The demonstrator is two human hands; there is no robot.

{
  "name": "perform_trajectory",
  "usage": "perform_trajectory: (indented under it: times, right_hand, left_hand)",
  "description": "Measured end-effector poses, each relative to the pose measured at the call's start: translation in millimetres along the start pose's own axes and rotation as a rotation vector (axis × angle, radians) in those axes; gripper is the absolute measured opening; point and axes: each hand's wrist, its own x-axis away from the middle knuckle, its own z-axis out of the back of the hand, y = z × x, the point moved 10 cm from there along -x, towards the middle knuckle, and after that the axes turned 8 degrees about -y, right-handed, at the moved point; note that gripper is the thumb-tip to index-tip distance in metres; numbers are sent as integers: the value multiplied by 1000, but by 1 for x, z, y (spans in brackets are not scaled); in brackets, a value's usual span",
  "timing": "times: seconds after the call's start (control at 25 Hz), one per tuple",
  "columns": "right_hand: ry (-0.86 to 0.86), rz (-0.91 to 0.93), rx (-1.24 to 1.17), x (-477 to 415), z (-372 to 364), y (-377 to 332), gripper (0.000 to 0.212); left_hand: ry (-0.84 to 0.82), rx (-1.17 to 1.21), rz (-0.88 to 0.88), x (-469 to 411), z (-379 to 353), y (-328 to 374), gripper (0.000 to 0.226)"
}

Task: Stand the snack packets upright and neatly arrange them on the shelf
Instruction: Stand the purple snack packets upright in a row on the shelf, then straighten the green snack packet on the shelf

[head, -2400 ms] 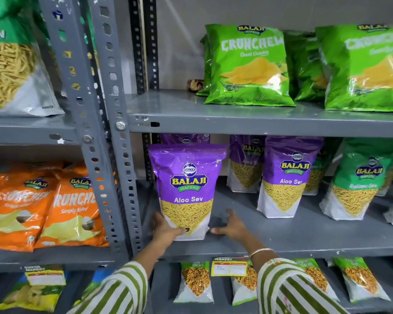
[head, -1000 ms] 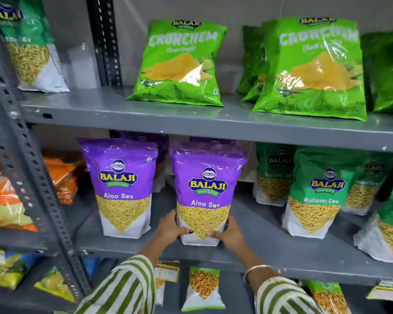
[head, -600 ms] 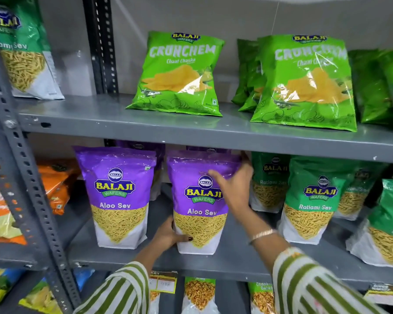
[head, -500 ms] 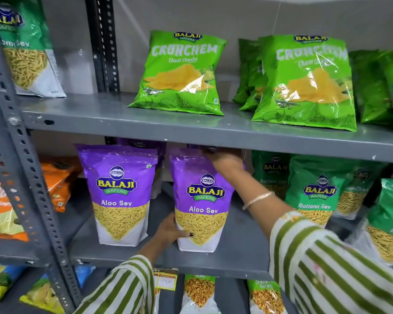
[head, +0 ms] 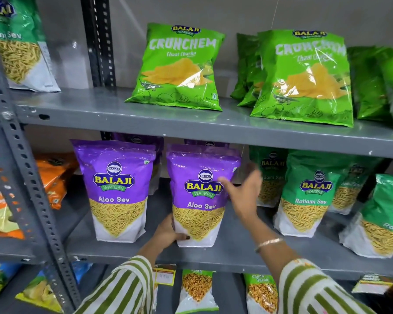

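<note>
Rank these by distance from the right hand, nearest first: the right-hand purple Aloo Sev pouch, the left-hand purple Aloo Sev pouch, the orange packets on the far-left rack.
From the right hand:
1. Right-hand purple Aloo Sev pouch, touching its fingers.
2. Left-hand purple Aloo Sev pouch, one place left.
3. Orange packets, beyond the upright.

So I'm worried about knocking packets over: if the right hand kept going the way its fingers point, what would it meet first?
Probably the purple Aloo Sev packet: the right hand is open with fingertips at its right edge, though blur hides contact.

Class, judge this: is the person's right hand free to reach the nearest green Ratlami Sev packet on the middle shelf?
Probably yes. The right hand is open beside the purple Aloo Sev packet, holding nothing, and only bare shelf lies between it and the Ratlami Sev packet.
</note>
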Motion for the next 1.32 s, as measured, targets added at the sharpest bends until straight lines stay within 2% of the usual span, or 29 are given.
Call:
perform_trajectory:
  times: [0.04,0.08,0.12,0.16,0.2,0.32,0.4,0.44,0.52,0.56,0.6,0.64,0.72,0.8,0.84,0.92,0.96,1.04,1.12,1.24,1.28,1.32]
  right_hand:
    - [-211,-38,-126,10,-32,34,109]
    - [-401,-127,-156,21,-67,71,113]
    - [-530,-195,-154,34,-94,100,121]
    - [-573,-232,-133,40,-110,122,129]
    - [-578,-246,-126,44,-115,132,132]
    - [-493,-264,-140,43,-108,129,111]
    - [-497,-261,-150,45,-106,126,103]
    - [-524,-256,-146,46,-106,127,104]
    - [-593,-265,-102,47,-102,133,105]
    - [-592,-273,-51,46,-91,138,104]
    - [-560,-282,14,43,-74,145,103]
    - [-503,-289,86,37,-51,154,102]
    - [-403,-322,260,27,1,176,91]
    - [-372,-376,400,21,54,204,74]
    - [-373,-422,437,16,77,222,72]
    - [-328,-505,454,5,124,254,86]
    - [-305,-533,451,-2,146,269,95]
    - [-306,-557,320,-19,167,288,104]
    - [-332,-490,130,-42,170,302,109]
    - [-418,-400,-8,-79,143,368,134]
    - [-466,-386,-33,-78,134,369,127]
    - [-488,-369,-56,-75,130,366,111]
  left_hand:
    - [13,-11,-2,-1,-1,-2,85]
    - [26,-28,-3,-2,0,-3,84]
    - [31,-56,-2,-3,-1,-2,81]
    - [28,-81,-4,-5,-2,-1,78]
    - [23,-94,-3,-7,-3,-1,76]
    - [19,-103,30,-8,-4,-1,74]
    - [8,-111,44,-6,-5,-1,77]
    - [-13,-117,39,-5,-7,0,82]
    - [-23,-152,-9,1,-11,9,106]
    - [45,-198,-83,7,-7,22,121]
    - [183,-275,-185,18,1,39,130]
    - [348,-396,-297,35,7,60,129]
    - [584,-698,-550,65,-14,100,109]
    - [560,-844,-738,77,-71,130,91]
    - [506,-861,-777,71,-101,135,86]
    - [349,-785,-746,47,-157,148,81]
    - [297,-668,-685,28,-184,150,82]
    - [126,-324,-424,-17,-227,140,96]
    - [36,-43,-191,-61,-258,125,109]
    - [-71,44,-61,-99,-287,119,92]
    - [-83,52,-34,-104,-291,119,84]
    - [-79,54,-10,-108,-292,117,78]
